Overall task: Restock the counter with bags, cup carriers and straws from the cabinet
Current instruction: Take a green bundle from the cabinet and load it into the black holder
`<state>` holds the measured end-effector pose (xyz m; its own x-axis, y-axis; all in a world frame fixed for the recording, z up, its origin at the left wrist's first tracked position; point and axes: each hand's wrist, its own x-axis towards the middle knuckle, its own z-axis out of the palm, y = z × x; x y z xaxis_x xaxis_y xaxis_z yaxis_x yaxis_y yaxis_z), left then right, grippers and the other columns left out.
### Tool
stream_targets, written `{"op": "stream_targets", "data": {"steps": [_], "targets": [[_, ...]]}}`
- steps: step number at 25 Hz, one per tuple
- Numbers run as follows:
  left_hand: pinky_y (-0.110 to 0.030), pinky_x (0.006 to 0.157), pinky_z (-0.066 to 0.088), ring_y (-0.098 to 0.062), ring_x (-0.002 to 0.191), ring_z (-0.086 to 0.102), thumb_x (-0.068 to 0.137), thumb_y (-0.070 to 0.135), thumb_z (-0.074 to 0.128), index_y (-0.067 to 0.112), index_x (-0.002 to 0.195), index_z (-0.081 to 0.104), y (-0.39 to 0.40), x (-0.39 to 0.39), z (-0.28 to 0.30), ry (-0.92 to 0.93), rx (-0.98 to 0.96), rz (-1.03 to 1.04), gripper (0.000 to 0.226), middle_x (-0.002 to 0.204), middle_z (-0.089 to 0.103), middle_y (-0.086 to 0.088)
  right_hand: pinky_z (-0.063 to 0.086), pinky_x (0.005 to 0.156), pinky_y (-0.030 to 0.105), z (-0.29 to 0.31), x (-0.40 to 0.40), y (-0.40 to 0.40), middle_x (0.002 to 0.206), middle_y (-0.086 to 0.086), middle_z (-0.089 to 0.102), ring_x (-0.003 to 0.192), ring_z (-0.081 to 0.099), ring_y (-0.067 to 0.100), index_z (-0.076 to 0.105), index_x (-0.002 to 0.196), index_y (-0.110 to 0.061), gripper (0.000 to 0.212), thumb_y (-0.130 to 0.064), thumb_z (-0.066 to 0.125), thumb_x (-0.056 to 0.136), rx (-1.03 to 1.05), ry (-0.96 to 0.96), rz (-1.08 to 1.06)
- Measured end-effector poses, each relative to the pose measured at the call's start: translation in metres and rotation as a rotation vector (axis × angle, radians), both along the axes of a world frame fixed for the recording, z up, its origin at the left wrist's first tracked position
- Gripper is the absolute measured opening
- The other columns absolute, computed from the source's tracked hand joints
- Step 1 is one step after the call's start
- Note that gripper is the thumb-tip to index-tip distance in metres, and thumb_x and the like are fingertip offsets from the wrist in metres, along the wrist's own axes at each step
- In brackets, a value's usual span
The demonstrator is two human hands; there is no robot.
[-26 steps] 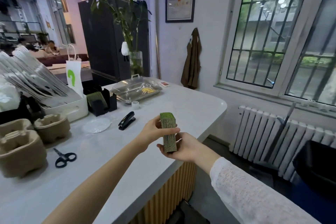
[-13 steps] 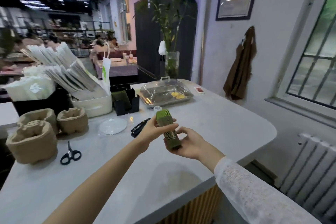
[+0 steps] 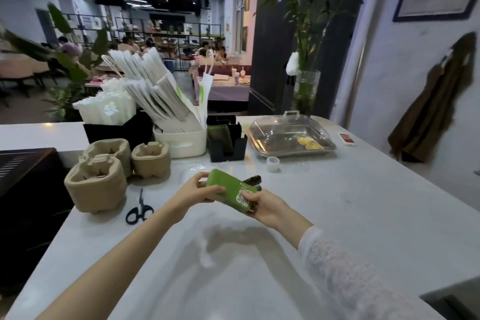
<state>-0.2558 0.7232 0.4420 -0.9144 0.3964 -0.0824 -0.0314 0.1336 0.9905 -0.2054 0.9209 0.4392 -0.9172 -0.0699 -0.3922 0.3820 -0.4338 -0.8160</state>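
Green card stack (image 3: 230, 191) — we pinch both ends, left hand (image 3: 193, 193), right hand (image 3: 263, 206); keep edges squared, seat it upright in black holder (image 3: 227, 143).

Both arms reach fwd over the counter, hands meeting mid-frame. L hand (image 3: 193, 191): forearm bare, fingers curled round the far end of a green stack of cards (image 3: 230, 189), thumb on top. R hand (image 3: 267, 206): white lace sleeve to the wrist, palm under the near end, thumb pressing the printed face.
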Motion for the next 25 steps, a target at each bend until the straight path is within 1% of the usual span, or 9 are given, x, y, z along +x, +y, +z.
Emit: {"op": "stream_targets", "data": {"steps": [3, 5, 8, 12, 14, 17, 19, 23, 25], "targets": [[-0.03, 0.083, 0.056, -0.023, 0.099, 0.068, 0.071, 0.017, 0.083, 0.011, 0.118, 0.053, -0.021, -0.026, -0.018, -0.012, -0.03, 0.064, 0.056, 0.11, 0.068, -0.013, 0.056, 0.07, 0.026, -0.022, -0.044, -0.026, 0.1, 0.015, 0.064, 0.085, 0.063, 0.022, 0.053, 0.125, 0.006, 0.034, 0.011, 0.051, 0.092, 0.152, 0.068, -0.013], [-0.022, 0.071, 0.053, -0.02, 0.093, 0.067, 0.073, 0.009, 0.081, 0.009, 0.113, 0.054, -0.035, -0.044, -0.029, 0.013, -0.092, 0.109, 0.048, 0.103, 0.067, -0.009, 0.055, 0.077, 0.026, -0.038, -0.068, -0.043, 0.109, 0.017, 0.06, 0.089, 0.062, 0.022, 0.053, 0.123, -0.001, 0.035, 0.012, 0.054, 0.09, 0.295, 0.134, -0.013], [-0.017, 0.061, 0.049, -0.014, 0.083, 0.062, 0.073, 0.005, 0.079, 0.011, 0.106, 0.056, -0.056, -0.063, -0.045, 0.05, -0.183, 0.173, 0.041, 0.092, 0.065, -0.003, 0.051, 0.071, 0.014, -0.052, -0.089, -0.066, 0.108, 0.009, 0.055, 0.091, 0.058, 0.016, 0.05, 0.113, -0.013, 0.031, 0.007, 0.056, 0.09, 0.571, 0.277, 0.061], [-0.013, 0.059, 0.046, -0.01, 0.079, 0.06, 0.071, 0.007, 0.081, 0.019, 0.098, 0.057, -0.078, -0.082, -0.063, 0.163, -0.217, 0.233, 0.038, 0.089, 0.064, 0.002, 0.047, 0.081, 0.02, -0.062, -0.112, -0.087, 0.11, 0.002, 0.054, 0.102, 0.054, 0.017, 0.047, 0.114, -0.018, 0.03, 0.001, 0.053, 0.091, 0.757, 0.434, 0.136], [-0.014, 0.062, 0.048, -0.011, 0.083, 0.062, 0.07, 0.008, 0.081, 0.022, 0.099, 0.057, -0.084, -0.091, -0.068, 0.184, -0.204, 0.245, 0.04, 0.093, 0.064, 0.002, 0.046, 0.08, 0.017, -0.064, -0.121, -0.093, 0.112, 0.0, 0.053, 0.103, 0.053, 0.014, 0.047, 0.119, -0.018, 0.033, 0.0, 0.052, 0.091, 0.81, 0.479, 0.149], [-0.025, 0.074, 0.053, -0.02, 0.098, 0.063, 0.064, 0.01, 0.081, 0.023, 0.105, 0.054, -0.082, -0.097, -0.074, 0.14, -0.162, 0.231, 0.051, 0.104, 0.063, -0.002, 0.049, 0.091, 0.026, -0.07, -0.128, -0.098, 0.12, 0.003, 0.052, 0.11, 0.054, 0.016, 0.045, 0.123, -0.022, 0.045, -0.001, 0.057, 0.084, 0.861, 0.525, 0.201], [-0.027, 0.082, 0.051, -0.018, 0.102, 0.06, 0.056, 0.018, 0.081, 0.023, 0.109, 0.053, -0.078, -0.096, -0.077, 0.178, -0.179, 0.253, 0.06, 0.11, 0.059, -0.001, 0.049, 0.09, 0.028, -0.073, -0.13, -0.1, 0.118, 0.003, 0.05, 0.109, 0.052, 0.018, 0.043, 0.118, -0.022, 0.047, -0.006, 0.061, 0.078, 0.91, 0.545, 0.216], [-0.022, 0.1, 0.034, -0.006, 0.119, 0.04, 0.054, 0.033, 0.084, 0.024, 0.119, 0.056, -0.082, -0.103, -0.08, 0.416, -0.427, 0.21, 0.07, 0.129, 0.039, 0.005, 0.042, 0.089, 0.029, -0.063, -0.138, -0.099, 0.115, 0.0, 0.041, 0.106, 0.041, 0.017, 0.042, 0.116, -0.012, 0.044, -0.017, 0.063, 0.078, 1.328, 0.734, 0.306], [-0.027, 0.101, 0.036, -0.007, 0.12, 0.04, 0.061, 0.036, 0.082, 0.026, 0.117, 0.054, -0.082, -0.106, -0.079, 0.49, -0.535, 0.124, 0.064, 0.127, 0.04, 0.008, 0.042, 0.091, 0.032, -0.056, -0.141, -0.096, 0.118, 0.003, 0.044, 0.108, 0.042, 0.019, 0.041, 0.122, -0.01, 0.047, -0.02, 0.061, 0.081, 1.441, 0.792, 0.413]]}}
